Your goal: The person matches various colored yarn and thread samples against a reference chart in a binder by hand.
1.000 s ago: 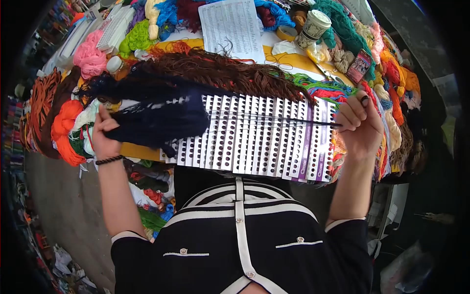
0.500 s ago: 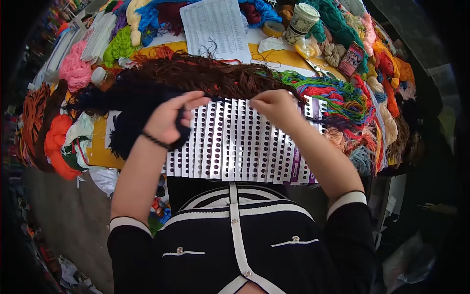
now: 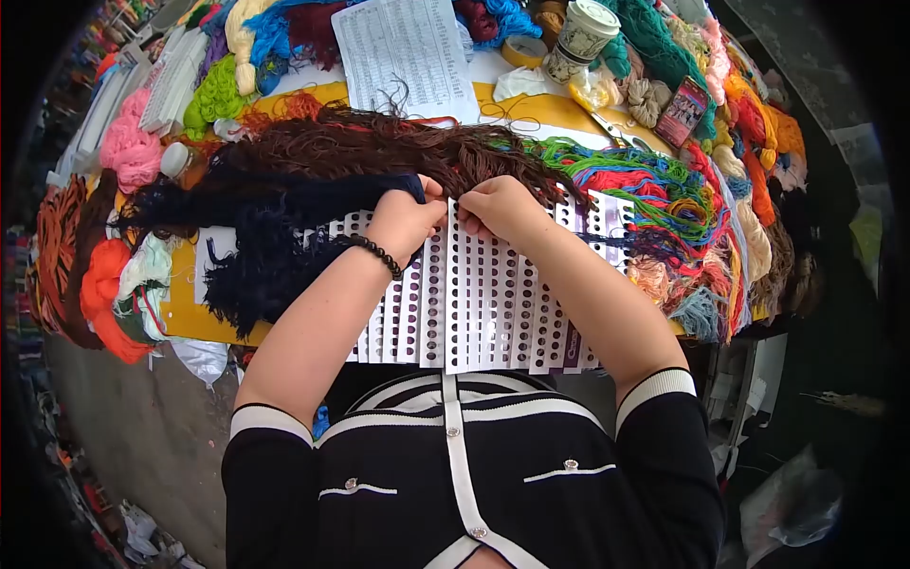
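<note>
Several white perforated thread cards (image 3: 485, 313) lie side by side in front of me, their rows of round holes running lengthwise. My left hand (image 3: 408, 223) is closed, with navy thread (image 3: 332, 192) passing through its fingers; its fingertips meet the top of one card. Close beside it, my right hand (image 3: 502, 209) pinches at the upper end of that same card; any strand between its fingertips is too small to make out. The loose navy bundle spreads left of my left hand, its frayed ends hanging over the cards' left side.
Brown thread (image 3: 370, 147) lies behind the cards, with multicoloured thread (image 3: 645, 199) to the right. Farther back are a printed sheet (image 3: 403, 57), a lidded paper cup (image 3: 583, 43), scissors (image 3: 611, 128) and a roll of tape (image 3: 522, 51). Coloured skeins line the table's edges.
My left hand has moved right and closed near the card tops, drawing navy thread along. My right hand has shifted slightly left. One card now sits nearer my body than its neighbours.
</note>
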Demonstrator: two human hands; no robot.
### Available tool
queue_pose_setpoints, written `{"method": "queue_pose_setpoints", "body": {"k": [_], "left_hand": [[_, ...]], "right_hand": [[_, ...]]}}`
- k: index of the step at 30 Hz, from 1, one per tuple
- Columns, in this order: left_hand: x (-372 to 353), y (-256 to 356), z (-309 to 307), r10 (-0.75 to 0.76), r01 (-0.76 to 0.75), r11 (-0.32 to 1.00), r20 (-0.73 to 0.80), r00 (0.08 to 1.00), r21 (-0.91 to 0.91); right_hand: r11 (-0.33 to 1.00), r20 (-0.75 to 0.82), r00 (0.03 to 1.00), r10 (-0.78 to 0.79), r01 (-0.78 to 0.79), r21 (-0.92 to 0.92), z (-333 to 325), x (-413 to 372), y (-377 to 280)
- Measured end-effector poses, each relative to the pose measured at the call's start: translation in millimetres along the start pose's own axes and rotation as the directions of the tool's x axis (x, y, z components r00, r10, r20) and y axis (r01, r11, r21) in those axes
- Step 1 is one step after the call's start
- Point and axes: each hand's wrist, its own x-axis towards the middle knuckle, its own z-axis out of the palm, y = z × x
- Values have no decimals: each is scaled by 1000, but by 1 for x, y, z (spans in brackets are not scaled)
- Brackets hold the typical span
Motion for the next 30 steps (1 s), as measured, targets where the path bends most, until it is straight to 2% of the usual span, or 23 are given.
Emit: {"method": "queue_pose_setpoints", "body": {"k": [5, 7, 8, 9, 10, 11, 12, 13, 14, 15, 16, 17, 18, 19, 21, 22, 23, 25, 26, 28, 30], "left_hand": [[2, 0, 0, 18, -18, 999, 16, 1000, 47], [3, 1, -1, 4, -8, 992, 27, 1000, 125], [3, 0, -3, 5, -8, 992, 26, 1000, 125], [4, -3, -6, 91, -92, 967, 14, 996, 237], [2, -2, -9, 176, -170, 922, 13, 984, 347], [1, -1, -11, 175, -168, 923, 12, 985, 347], [-2, 2, -14, 196, -185, 954, -21, 980, 236], [-6, 8, -16, 211, -204, 971, -52, 976, 123], [-11, 15, -17, 93, -65, 940, 69, 993, -335], [-15, 21, -13, 93, -64, 941, 72, 993, -332], [-19, 27, -6, 64, -25, 906, 77, 995, -423], [-21, 30, -3, 37, 11, 860, 84, 996, -511], [-10, 13, -9, 141, -51, 900, 179, 974, -433], [-8, 8, -6, 142, -53, 899, 177, 974, -434], [-6, -1, 0, 187, -179, 981, 133, 973, -70], [-8, -2, 3, 234, -239, 971, 165, 958, 8], [-9, 0, 2, 235, -240, 971, 167, 958, 10], [-13, 6, -6, 336, -349, 887, 96, 937, 302], [-12, 9, -13, 244, -234, 952, -26, 969, 197], [-13, 19, -42, 103, -113, 991, -148, 984, -65], [-20, 35, -79, 94, -139, 933, -148, 985, -332]], "right_hand": [[998, 6, 1000, -23, 23, -64, 6, 2, 2], [876, -43, 970, -241, 198, -439, 8, -6, -2], [901, 3, 977, -215, 199, -384, 7, -2, 5], [901, 4, 977, -215, 200, -385, 6, -3, 6], [971, -30, 988, -150, 142, -193, 6, -5, 8], [997, -49, 996, -79, 79, 8, 5, -7, 9], [994, -15, 999, -52, 53, 97, 3, -8, 9], [993, -17, 999, -51, 52, 101, 3, -6, 13], [993, -26, 998, -53, 55, 104, 3, -2, 18], [993, -35, 998, -57, 60, 106, 4, 0, 21], [992, -37, 998, -58, 62, 108, 4, -1, 21], [977, -26, 999, -36, 40, 209, 5, -1, 20], [952, -12, 1000, -14, 17, 306, 6, -1, 19], [952, -11, 1000, -16, 18, 305, 3, -3, 17], [861, 74, 997, 10, -47, 506, -6, -6, 13], [854, 67, 998, 16, -49, 518, -7, -6, 13], [853, 66, 998, 15, -47, 519, -5, -6, 13], [920, 50, 998, 26, -43, 388, 2, -5, 12], [918, 52, 998, 23, -42, 394, 4, -3, 13], [990, 69, 997, 37, -46, 133, 5, 2, 15], [996, 50, 999, 14, -18, 92, 7, 4, 16]]}}
